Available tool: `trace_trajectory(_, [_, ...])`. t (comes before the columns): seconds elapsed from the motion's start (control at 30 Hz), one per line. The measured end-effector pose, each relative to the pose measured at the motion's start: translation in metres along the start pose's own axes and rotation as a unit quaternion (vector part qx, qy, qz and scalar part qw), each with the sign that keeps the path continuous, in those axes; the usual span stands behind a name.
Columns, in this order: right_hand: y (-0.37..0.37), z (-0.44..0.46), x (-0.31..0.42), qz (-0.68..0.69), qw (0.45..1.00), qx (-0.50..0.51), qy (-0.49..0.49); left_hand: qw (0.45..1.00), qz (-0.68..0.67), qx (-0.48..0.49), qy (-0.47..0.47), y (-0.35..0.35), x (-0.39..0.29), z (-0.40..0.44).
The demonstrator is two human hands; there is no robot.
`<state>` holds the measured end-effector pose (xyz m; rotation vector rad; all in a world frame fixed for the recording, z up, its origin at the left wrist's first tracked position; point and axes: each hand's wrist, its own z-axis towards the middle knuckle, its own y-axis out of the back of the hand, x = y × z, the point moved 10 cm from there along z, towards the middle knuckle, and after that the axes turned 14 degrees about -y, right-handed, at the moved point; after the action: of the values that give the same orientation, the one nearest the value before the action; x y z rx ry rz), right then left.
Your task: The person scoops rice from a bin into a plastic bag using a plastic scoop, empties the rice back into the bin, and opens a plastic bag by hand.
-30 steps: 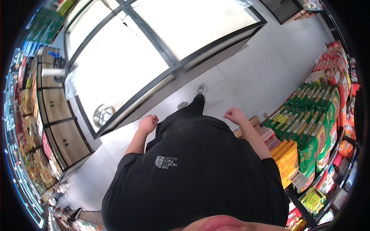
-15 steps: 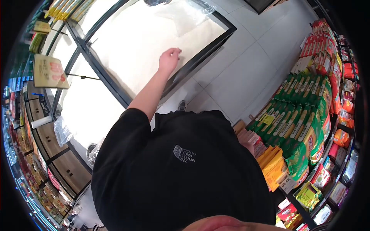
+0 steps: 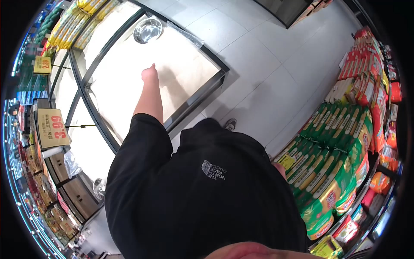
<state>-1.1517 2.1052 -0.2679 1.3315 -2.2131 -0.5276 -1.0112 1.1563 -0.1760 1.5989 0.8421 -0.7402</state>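
Note:
My left hand [image 3: 150, 74] is stretched out over a framed bin of white grain [image 3: 125, 56], one finger extended and the others seemingly curled, with nothing held. A shiny metal bowl [image 3: 147, 30] lies on the grain beyond it. Beside my torso, at the right, only a bit of skin of my right hand or wrist [image 3: 280, 168] shows; its fingers are hidden. It is nearest to the green packs [image 3: 321, 155] stacked on the right.
Price signs [image 3: 53, 128] stand over the bins at the left, near yellow packs [image 3: 71, 28]. A second metal bowl [image 3: 99, 188] is at the lower left. Red packs [image 3: 362, 60] line the right side. Grey floor tiles [image 3: 258, 73] run between bins and packs, with a dark cabinet [image 3: 282, 11] above.
My left hand has gone from beside my body out over the grain, and one finger now points. My right hand has dropped back beside my torso. The view has turned and moved along the bins.

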Motion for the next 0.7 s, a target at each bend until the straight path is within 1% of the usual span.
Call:
trace_trajectory(0.03, [0.022,0.002,0.029,0.017,1.000,0.000,-0.013,0.999,-0.044,-0.010,0.015,0.002,0.011,-0.006])
trace_trajectory(0.07, [0.035,0.023,0.042,0.008,1.000,0.012,0.007,0.999,-0.022,-0.028,0.010,0.012,0.003,-0.022])
trace_trajectory(0.1, [0.050,0.054,0.054,-0.002,0.999,0.024,0.030,0.999,-0.001,-0.049,0.006,0.023,-0.021,-0.040])
trace_trajectory(0.13, [0.065,0.074,0.081,-0.008,0.998,0.033,0.058,0.997,0.014,-0.070,-0.002,0.029,-0.039,-0.049])
trace_trajectory(0.23, [0.109,0.112,0.157,-0.141,0.986,-0.008,0.084,0.992,-0.030,-0.093,-0.074,0.029,-0.058,-0.040])
trace_trajectory(0.27, [0.117,0.126,0.182,-0.125,0.987,-0.008,0.103,0.990,-0.012,-0.108,-0.089,0.034,-0.067,-0.042])
trace_trajectory(0.37, [0.130,0.153,0.254,-0.010,0.992,0.069,0.109,0.979,-0.076,-0.151,-0.114,0.043,-0.095,-0.049])
trace_trajectory(0.4, [0.135,0.157,0.278,-0.056,0.988,0.083,0.119,0.974,-0.084,-0.155,-0.144,0.044,-0.108,-0.047])
trace_trajectory(0.43, [0.136,0.183,0.287,-0.039,0.987,0.106,0.112,0.968,-0.103,-0.154,-0.167,0.043,-0.117,-0.037])
trace_trajectory(0.5, [0.143,0.257,0.267,-0.006,0.985,0.145,0.091,0.956,-0.140,-0.146,-0.211,0.038,-0.127,-0.020])
trace_trajectory(0.53, [0.171,0.184,0.342,-0.104,0.977,0.129,0.135,0.949,-0.139,-0.144,-0.244,0.036,-0.138,-0.013])
trace_trajectory(0.6, [0.208,0.149,0.407,-0.135,0.976,0.116,0.124,0.946,-0.093,-0.131,-0.282,0.034,-0.177,-0.010])
trace_trajectory(0.63, [0.218,0.148,0.423,-0.149,0.975,0.113,0.120,0.940,-0.096,-0.131,-0.299,0.034,-0.203,-0.018])
trace_trajectory(0.7, [0.241,0.199,0.436,-0.135,0.976,0.096,0.141,0.923,-0.096,-0.140,-0.347,0.034,-0.261,-0.034])
